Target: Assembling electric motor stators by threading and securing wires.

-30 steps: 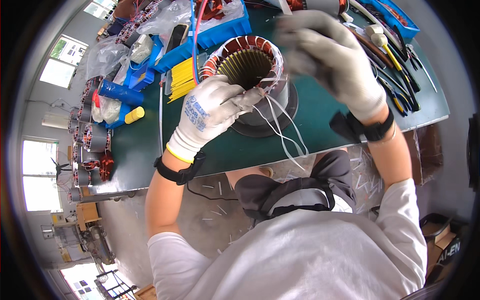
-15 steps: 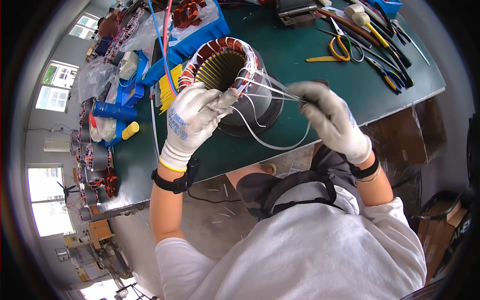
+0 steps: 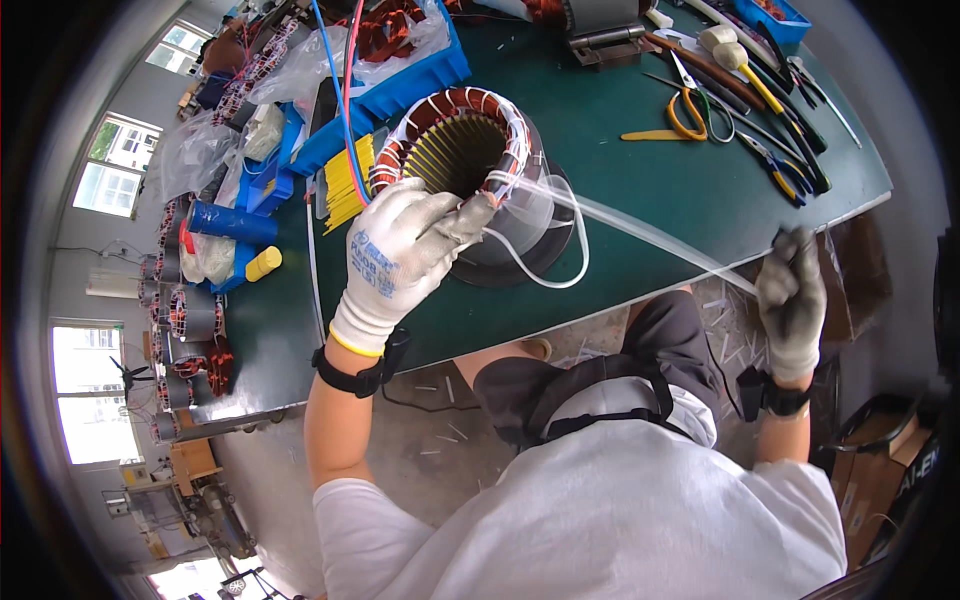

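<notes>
A motor stator (image 3: 462, 150) with copper windings stands on the bench, its winding ring laced with white tape and yellow strips lining its bore. My gloved left hand (image 3: 405, 240) is closed on the near edge of the winding ring, thumb and fingers pinched there. Out beyond the bench's front edge, my gloved right hand (image 3: 792, 300) is closed on the white lacing tape (image 3: 655, 232), which runs taut from the ring. A loose loop of this tape hangs beside the stator. What lies under my left fingertips is hidden.
Blue and red lead wires (image 3: 340, 85) rise by the stator's left side. Yellow strips (image 3: 347, 185) and a blue bin (image 3: 425, 75) lie left and behind. Orange-handled scissors (image 3: 688, 112), pliers (image 3: 780, 172) and a mallet (image 3: 735, 55) rest at the right. White scraps litter the floor.
My right hand has moved right and toward me, past the bench edge, drawing the tape out long and straight. The loose loop has shrunk. My left hand stays at the ring.
</notes>
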The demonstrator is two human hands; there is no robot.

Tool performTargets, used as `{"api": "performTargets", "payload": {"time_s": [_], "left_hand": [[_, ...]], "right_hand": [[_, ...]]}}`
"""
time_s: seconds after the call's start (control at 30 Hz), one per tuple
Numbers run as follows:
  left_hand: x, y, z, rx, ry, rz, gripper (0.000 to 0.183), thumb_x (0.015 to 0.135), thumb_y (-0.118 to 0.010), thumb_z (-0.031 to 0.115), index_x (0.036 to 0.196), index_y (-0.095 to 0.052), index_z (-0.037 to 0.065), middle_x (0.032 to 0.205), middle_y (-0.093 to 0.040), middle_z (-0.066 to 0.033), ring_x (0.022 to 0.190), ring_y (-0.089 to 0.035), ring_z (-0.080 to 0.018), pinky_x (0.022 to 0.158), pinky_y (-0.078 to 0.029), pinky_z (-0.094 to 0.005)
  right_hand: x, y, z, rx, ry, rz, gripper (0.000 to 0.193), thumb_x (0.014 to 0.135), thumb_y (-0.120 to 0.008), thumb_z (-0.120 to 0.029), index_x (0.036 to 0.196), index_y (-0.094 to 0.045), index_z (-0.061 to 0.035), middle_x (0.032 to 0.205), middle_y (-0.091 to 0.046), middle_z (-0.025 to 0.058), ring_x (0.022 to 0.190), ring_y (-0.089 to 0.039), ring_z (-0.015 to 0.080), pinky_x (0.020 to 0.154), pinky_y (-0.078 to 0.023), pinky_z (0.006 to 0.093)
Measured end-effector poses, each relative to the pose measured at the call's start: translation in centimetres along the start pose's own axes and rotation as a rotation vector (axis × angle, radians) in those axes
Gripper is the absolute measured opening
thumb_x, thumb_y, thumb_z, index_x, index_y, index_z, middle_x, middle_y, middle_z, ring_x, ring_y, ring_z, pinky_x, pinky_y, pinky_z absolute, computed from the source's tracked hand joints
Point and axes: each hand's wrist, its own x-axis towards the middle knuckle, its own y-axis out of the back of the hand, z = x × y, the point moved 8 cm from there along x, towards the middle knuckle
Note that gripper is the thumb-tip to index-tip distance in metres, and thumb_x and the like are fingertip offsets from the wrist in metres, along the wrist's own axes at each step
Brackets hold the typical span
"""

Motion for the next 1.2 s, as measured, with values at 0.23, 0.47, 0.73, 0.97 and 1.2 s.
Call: {"api": "performTargets", "payload": {"time_s": [0.23, 0.47, 0.73, 0.97, 1.2], "left_hand": [[0.3, 0.3, 0.2, 0.034, -0.014, -0.007, 0.028, 0.076, -0.076, 0.018, 0.099, -0.069, 0.003, 0.104, -0.068, -0.0150, 0.098, -0.065, -0.0403, 0.088, -0.054, -0.0496], [-0.6, -0.2, -0.2, 0.061, -0.009, -0.015, 0.029, 0.076, -0.076, 0.019, 0.099, -0.069, 0.003, 0.103, -0.068, -0.0156, 0.098, -0.065, -0.0398, 0.089, -0.053, -0.0492], [0.2, 0.3, 0.1, 0.020, -0.034, 0.005, 0.029, 0.076, -0.078, 0.018, 0.098, -0.069, 0.002, 0.099, -0.068, -0.0158, 0.091, -0.066, -0.0384, 0.089, -0.053, -0.0507], [0.5, 0.4, -0.9, -0.056, 0.120, 0.049, 0.027, 0.066, -0.080, 0.009, 0.091, -0.071, 0.012, 0.098, -0.068, -0.0068, 0.087, -0.066, -0.0292, 0.085, -0.055, -0.0449], [0.7, 0.3, -0.1, -0.008, -0.083, 0.078, 0.050, 0.069, -0.081, 0.012, 0.119, -0.072, 0.017, 0.087, -0.065, -0.0056, 0.072, -0.063, -0.0273, 0.080, -0.054, -0.0449]], "right_hand": [[-4.5, 18.5, -4.1, -0.505, -0.057, 0.409, 0.029, 0.101, -0.055, -0.016, 0.126, -0.059, -0.0011, 0.090, -0.055, -0.0041, 0.067, -0.041, 0.0024, 0.058, -0.035, 0.0182], [1.3, -12.8, 8.3, -1.345, 0.180, -0.195, 0.033, 0.085, -0.073, -0.011, 0.113, -0.063, 0.0012, 0.099, -0.067, 0.0091, 0.086, -0.062, 0.0137, 0.076, -0.050, 0.0282], [2.4, -17.5, 14.3, -1.039, 0.043, -0.530, 0.022, 0.089, -0.065, -0.004, 0.110, -0.068, 0.0007, 0.099, -0.068, 0.0132, 0.094, -0.066, 0.0243, 0.085, -0.051, 0.0351], [5.2, -23.5, 15.4, 0.175, -0.521, -0.962, 0.026, 0.102, -0.057, -0.022, 0.102, -0.069, 0.0017, 0.080, -0.061, 0.0037, 0.066, -0.047, 0.0068, 0.060, -0.036, 0.0214], [4.4, -20.1, 15.8, -0.557, 0.193, -0.987, 0.022, 0.101, -0.057, -0.016, 0.105, -0.071, -0.0004, 0.094, -0.064, 0.0095, 0.085, -0.060, 0.0150, 0.076, -0.049, 0.0309]]}}
